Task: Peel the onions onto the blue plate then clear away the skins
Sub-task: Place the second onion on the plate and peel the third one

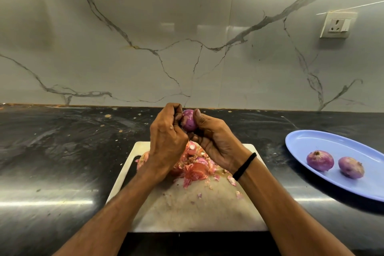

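- A white cutting board point(187, 210) lies on the dark desk point(62, 151), nearest the person, with both forearms reaching over it.
- A heap of onion skins point(195, 164) sits on the far half of the board, with loose flakes scattered toward the near edge.
- At the left edge of the heap, an unpeeled onion point(143, 159) shows partly from behind the left wrist.
- A black band point(244, 166) circles the right wrist.
- The left hand point(166, 137) and right hand point(216, 141) are raised together above the far end of the board, both gripping one purple onion point(189, 123).
- The onion sits between the hands: the right hand cradles it with the thumb up its right side, and the left hand's curled fingers pinch at its upper left.
- To the right, well apart from the board, the blue plate point(332, 143) rests on the desk and holds two peeled onions point(320, 160), side by side.
- Behind the desk rises a veined marble wall point(187, 27) with a wall socket point(337, 25) at the upper right.
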`<action>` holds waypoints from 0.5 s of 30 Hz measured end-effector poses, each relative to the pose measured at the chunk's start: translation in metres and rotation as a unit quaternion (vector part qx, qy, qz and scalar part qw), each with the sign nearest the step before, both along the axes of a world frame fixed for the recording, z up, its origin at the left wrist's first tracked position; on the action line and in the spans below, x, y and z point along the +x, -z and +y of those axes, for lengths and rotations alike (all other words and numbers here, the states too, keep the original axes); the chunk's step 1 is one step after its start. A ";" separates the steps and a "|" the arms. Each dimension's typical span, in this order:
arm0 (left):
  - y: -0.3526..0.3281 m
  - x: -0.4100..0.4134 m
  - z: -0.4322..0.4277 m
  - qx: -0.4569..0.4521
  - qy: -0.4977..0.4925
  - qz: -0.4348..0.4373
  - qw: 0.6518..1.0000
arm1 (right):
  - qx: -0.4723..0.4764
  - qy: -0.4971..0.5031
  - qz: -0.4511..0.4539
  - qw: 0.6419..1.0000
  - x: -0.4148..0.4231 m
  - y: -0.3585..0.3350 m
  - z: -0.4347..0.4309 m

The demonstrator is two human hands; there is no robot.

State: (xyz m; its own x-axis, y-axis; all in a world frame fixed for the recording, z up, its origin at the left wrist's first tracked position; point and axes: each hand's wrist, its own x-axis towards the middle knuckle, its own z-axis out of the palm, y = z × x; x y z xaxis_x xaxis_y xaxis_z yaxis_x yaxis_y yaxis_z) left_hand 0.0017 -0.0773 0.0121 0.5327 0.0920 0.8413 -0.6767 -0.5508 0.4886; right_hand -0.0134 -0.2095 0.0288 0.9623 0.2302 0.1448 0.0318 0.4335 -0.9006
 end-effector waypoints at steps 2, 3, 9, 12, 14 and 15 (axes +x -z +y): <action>-0.001 -0.002 -0.001 -0.025 0.010 0.023 0.999 | 0.014 0.006 0.019 1.000 -0.001 -0.001 -0.002; -0.003 -0.003 -0.001 -0.048 0.021 0.044 0.998 | 0.027 0.011 0.033 0.999 -0.002 -0.003 -0.003; -0.003 0.002 0.008 -0.103 0.082 0.104 0.986 | 0.047 0.015 0.052 0.997 -0.005 -0.005 -0.004; -0.001 0.001 0.011 -0.069 0.044 0.073 0.994 | 0.029 0.017 0.048 0.998 -0.005 -0.007 -0.004; -0.002 0.001 0.013 -0.057 0.026 0.044 0.997 | 0.019 0.020 0.047 0.998 -0.004 -0.008 -0.005; -0.004 0.001 0.013 -0.052 0.025 0.034 0.998 | 0.015 0.025 0.047 0.998 -0.004 -0.009 -0.005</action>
State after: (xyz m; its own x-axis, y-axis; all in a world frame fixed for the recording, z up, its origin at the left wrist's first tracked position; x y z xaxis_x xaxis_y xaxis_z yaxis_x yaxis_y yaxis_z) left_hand 0.0028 -0.0641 0.0160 0.5938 0.1494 0.7906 -0.6658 -0.4605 0.5871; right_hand -0.0173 -0.2146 0.0374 0.9820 0.1795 0.0588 -0.0309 0.4596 -0.8876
